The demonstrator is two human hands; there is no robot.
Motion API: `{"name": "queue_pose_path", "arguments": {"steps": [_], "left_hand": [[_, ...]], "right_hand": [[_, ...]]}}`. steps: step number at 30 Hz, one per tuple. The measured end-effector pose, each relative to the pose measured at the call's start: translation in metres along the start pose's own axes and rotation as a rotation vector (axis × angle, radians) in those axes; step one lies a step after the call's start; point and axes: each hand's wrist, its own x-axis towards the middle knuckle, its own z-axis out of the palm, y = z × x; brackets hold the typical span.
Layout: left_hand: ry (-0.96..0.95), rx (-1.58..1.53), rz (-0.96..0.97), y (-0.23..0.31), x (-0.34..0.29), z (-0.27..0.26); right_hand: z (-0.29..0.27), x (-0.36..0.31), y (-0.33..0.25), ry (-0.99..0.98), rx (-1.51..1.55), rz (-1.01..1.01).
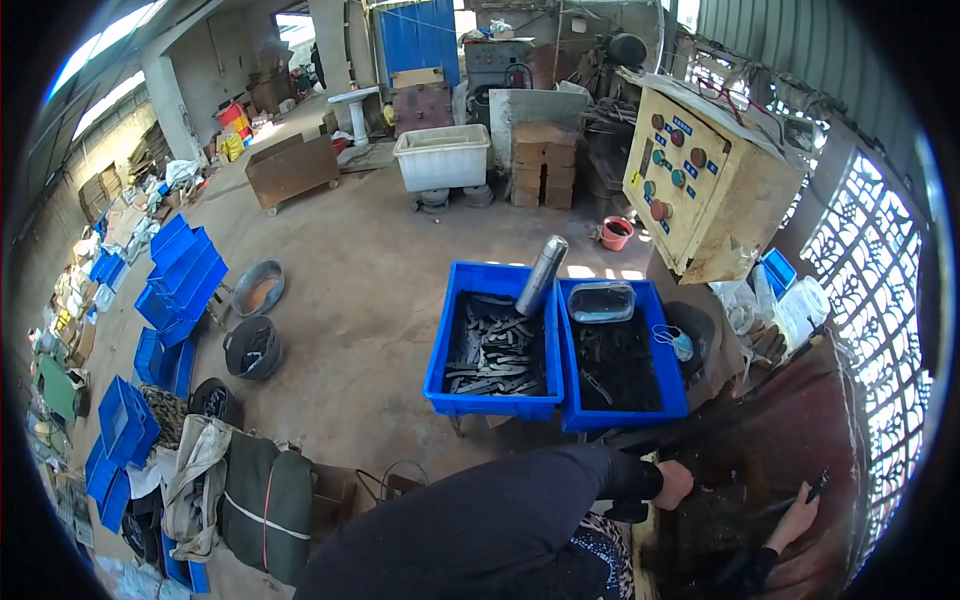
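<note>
My left hand (673, 485) is curled closed at the left edge of a dark, wet-looking work surface (735, 455). What it holds, if anything, is hidden. Further right, my right hand (797, 520) pinches a small dark strip (820, 483) with a shiny edge, raised near the reddish-brown side sheet (825, 400). Beyond my left arm stand two blue bins. The left bin (495, 405) holds many grey metal strips (495, 350), and a steel thermos (543, 275) leans in its corner. In the right bin (625, 418) lies dark material, with a clear plastic box (600, 302) at its far end.
A face mask (677, 343) hangs on the right bin's edge. A cream control box (675, 170) with several buttons stands at the right, before a lattice window (870, 250). Stacked blue crates (185, 270), dark tubs (253, 348) and a green bundle (268, 505) sit left.
</note>
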Motion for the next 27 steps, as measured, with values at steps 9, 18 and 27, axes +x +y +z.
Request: {"name": "queue_pose_path", "arguments": {"steps": [9,18,27], "left_hand": [[0.022,0.003,0.004,0.002,-0.005,-0.002],[0.027,-0.032,0.107,-0.019,-0.011,-0.005],[0.424,-0.259,0.28,-0.02,0.009,0.006]], "right_hand": [[-0.005,-0.003,0.007,-0.018,-0.034,0.021],[-0.013,-0.031,-0.07,-0.044,0.08,0.127],[-0.047,-0.102,-0.082,-0.001,0.213,0.108]]}}
